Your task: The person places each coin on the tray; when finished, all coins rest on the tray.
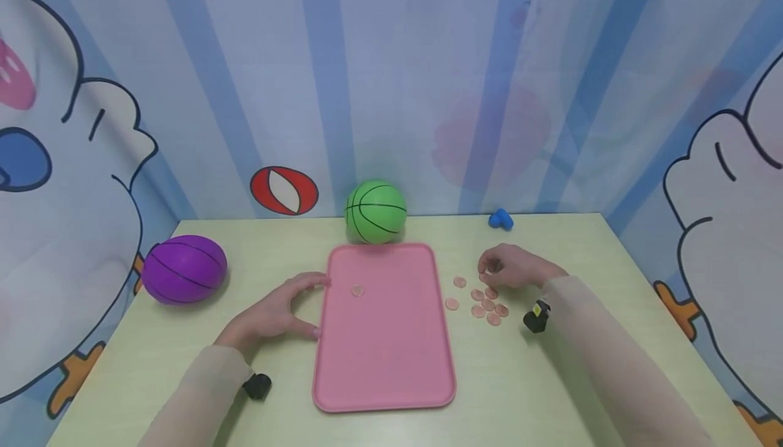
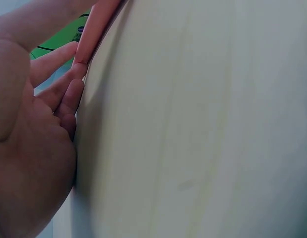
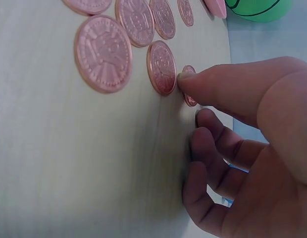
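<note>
A pink tray (image 1: 385,352) lies on the table, with one copper-coloured coin (image 1: 357,291) on its upper left part. My left hand (image 1: 275,311) rests at the tray's left edge, thumb and forefinger spread apart along the rim. To the right of the tray, several copper-coloured coins (image 1: 487,304) lie in a loose group. My right hand (image 1: 510,267) is at the far side of that group, thumb and forefinger brought together at a coin (image 3: 189,91). In the right wrist view the thumb tip overlaps this coin and hides the forefinger; the other fingers curl below.
Behind the tray sits a green ball (image 1: 376,212) with black lines. A purple ball (image 1: 185,269) stands at the table's left, and a small blue object (image 1: 501,219) is near the back edge. A printed striped curtain (image 1: 404,94) rises behind the table.
</note>
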Demonstrator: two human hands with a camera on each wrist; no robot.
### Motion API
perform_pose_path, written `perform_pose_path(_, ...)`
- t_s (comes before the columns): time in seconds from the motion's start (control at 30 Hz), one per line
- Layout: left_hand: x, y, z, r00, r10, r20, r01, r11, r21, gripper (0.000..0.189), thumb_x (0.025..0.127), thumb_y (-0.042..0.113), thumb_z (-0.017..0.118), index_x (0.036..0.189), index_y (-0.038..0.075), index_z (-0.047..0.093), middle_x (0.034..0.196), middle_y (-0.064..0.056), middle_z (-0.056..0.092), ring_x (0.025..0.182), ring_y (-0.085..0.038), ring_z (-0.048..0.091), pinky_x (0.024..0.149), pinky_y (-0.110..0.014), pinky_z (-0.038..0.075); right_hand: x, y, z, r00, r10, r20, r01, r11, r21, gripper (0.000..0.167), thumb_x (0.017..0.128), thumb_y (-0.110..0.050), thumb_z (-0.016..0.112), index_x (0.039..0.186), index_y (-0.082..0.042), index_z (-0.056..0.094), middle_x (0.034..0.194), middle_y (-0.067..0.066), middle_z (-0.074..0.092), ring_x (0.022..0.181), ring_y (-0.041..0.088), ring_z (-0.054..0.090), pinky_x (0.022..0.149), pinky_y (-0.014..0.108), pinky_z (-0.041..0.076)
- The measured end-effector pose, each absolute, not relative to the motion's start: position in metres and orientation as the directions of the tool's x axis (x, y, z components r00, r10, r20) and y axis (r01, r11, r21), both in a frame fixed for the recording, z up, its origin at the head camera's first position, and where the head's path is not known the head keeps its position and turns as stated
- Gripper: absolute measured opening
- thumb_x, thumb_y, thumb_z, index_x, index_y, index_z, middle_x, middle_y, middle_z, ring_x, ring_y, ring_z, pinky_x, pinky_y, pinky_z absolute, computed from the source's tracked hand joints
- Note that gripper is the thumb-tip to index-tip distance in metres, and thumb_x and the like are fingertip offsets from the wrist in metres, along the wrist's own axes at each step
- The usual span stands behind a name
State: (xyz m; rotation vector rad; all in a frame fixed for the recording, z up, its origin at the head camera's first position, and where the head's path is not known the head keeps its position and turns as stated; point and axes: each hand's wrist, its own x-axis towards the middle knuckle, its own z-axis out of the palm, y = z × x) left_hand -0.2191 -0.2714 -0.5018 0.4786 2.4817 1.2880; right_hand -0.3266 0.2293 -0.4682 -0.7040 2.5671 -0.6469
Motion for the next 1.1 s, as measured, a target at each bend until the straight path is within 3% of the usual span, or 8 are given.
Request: perform_pose_path(1.1,-0.2204,-0.2728,-0.5043,-0.896,0.431,-0.109,0.161,0.542,0.825,0.100,0.072,0.033,0.097,0.158,0.026,0.047,0.170,-0.006,0.032,0.157,-0.039,0.023,0.124,-0.073,0.010,-0.3190,0.2271,-0.4695,-0.811,-0.573,-0.122,-0.418,0.712,-0.564,0.009,0.091,-0.006,0.076,0.093,-0.012,0.070,0.085,-0.001,0.066,0.083,0.016,0.059,0.080,0.035,0.052)
